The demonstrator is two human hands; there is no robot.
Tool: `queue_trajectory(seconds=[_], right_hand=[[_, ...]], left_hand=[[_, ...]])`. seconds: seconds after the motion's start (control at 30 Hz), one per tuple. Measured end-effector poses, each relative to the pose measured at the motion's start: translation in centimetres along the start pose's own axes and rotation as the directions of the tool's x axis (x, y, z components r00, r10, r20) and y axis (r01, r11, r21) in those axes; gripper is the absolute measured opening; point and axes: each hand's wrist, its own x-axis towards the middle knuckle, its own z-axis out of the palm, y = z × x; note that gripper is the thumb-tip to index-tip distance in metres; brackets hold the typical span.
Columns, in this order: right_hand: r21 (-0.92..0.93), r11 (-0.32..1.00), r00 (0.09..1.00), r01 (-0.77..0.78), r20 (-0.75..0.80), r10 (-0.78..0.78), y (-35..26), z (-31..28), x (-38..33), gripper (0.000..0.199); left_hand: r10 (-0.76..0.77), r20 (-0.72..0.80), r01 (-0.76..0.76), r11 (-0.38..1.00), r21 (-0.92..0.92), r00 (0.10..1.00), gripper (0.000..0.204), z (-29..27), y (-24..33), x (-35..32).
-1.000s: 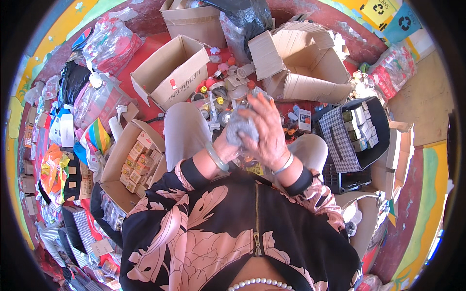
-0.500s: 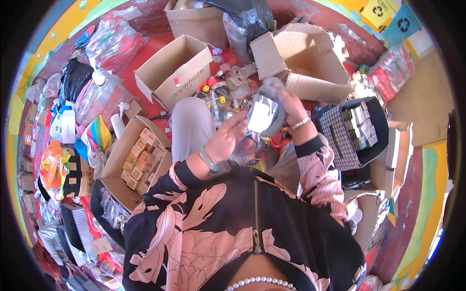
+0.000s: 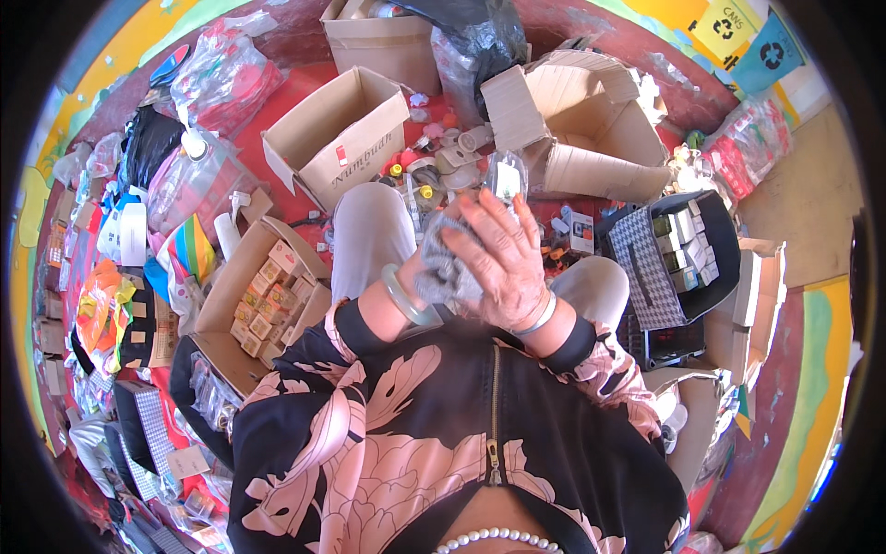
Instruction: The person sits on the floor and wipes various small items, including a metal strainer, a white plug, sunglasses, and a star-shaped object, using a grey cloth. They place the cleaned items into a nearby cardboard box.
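Observation:
My hands are together above my lap, around a crumpled grey cloth (image 3: 447, 256) and a small clear plastic container (image 3: 507, 175) with a white label. The container juts out beyond my fingertips. With its fingers stretched over the cloth, my right hand (image 3: 509, 268) presses it against the container. My left hand (image 3: 426, 277) supports them from below, its fingers mostly hidden by the cloth and the right hand. On the floor past my knees lies a heap of small plastic parts and caps (image 3: 425, 175).
An open cardboard box (image 3: 309, 157) and another open box (image 3: 526, 111) stand ahead. At my left, a carton (image 3: 217, 314) holds several small boxes. A checked fabric bin (image 3: 637, 263) with small boxes is at right. Plastic bags (image 3: 221, 74) lie at far left.
Both hands have come together and closer to my body. My right hand has moved leftward over the cloth. The white-labelled container now points away from me.

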Motion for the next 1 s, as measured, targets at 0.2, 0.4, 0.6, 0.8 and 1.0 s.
queue_trajectory(seconds=[0.2, 0.4, 0.6, 0.8, 1.0], right_hand=[[0.139, 0.948, 0.922, -0.287, -0.227, 0.312, 3.3, -0.4, 3.3, 0.040], [0.752, 0.032, 0.516, -0.658, 0.420, 0.747, 8.0, 1.0, 3.5, 0.031], [0.940, -0.285, 0.620, -0.190, 0.340, 0.707, 10.1, 1.2, 2.4, 0.045], [0.595, 0.702, 0.901, -0.392, 0.093, 0.424, 3.1, 3.4, 2.8, 0.044], [0.357, 0.915, 0.962, -0.188, 0.256, 0.098, 1.7, 2.4, 0.0, 0.065]], left_hand=[[0.282, 0.010, 0.047, -0.193, 0.980, 0.959, 0.018, 0.8, 0.3, 1.5], [0.237, -0.175, 0.115, 0.246, 0.962, 0.955, 0.027, 1.0, 0.2, -0.2], [0.107, -0.407, 0.111, 0.872, 0.476, 0.907, 0.026, 0.8, 1.5, -0.1], [0.379, -0.503, 0.042, 0.766, 0.641, 0.777, 0.030, 0.4, 1.0, 0.9], [0.353, -0.536, -0.192, 0.923, 0.334, 0.767, 0.029, -0.6, 1.8, -0.1]])
